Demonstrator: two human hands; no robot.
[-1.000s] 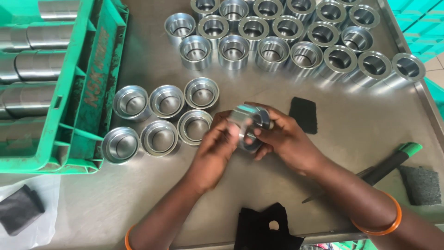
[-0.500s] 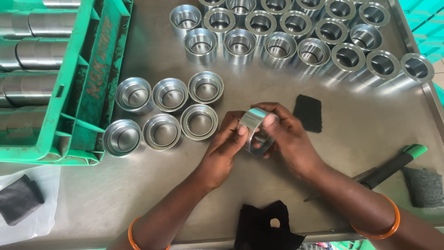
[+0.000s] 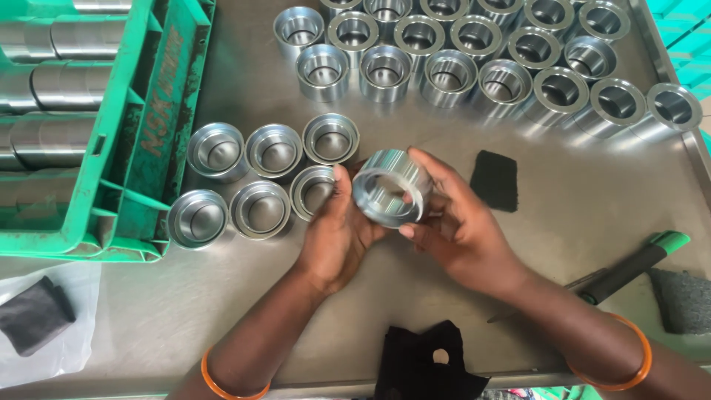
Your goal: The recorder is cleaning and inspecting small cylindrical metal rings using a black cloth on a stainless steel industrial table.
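both hands up over the metal table [image 3: 563,222], sharing one part. left hand [image 3: 337,237] cups a shiny steel ring sleeve [image 3: 391,187] from the left side, thumb laid up along its rim, fingers wrapped under. right hand [image 3: 455,222] grips the same sleeve from the right, fingers curled over the top edge and a fingertip pressed at the lower rim. so both hands are grasping the sleeve, neither loose. sleeve is lifted off the table, tilted so its open bore faces the camera, inner grooves visible. it sits near the centre of the view, just right of a small cluster of six finished sleeves [image 3: 274,152] standing open end up in two rows of three; the lower right one of that cluster is partly hidden by the left thumb.

further back, a big batch of taller steel sleeves [image 3: 503,78] stands in rows across the top of the table, close packed, reaching to the right edge. green plastic crate [image 3: 159,141] on the left, holding long steel cylinders [image 3: 52,81] lying on their sides. small black abrasive pad [image 3: 494,179] flat on the table just right of the right hand fingers, not touched. black tool with green handle end [image 3: 629,267] lies past the right wrist, beside a grey sponge block [image 3: 685,300] at the right edge. black cloth [image 3: 429,367] at the near table edge between the forearms. dark pad on clear plastic sheet [image 3: 33,315] bottom left. orange bangle [image 3: 629,367] on right wrist, another on the left.
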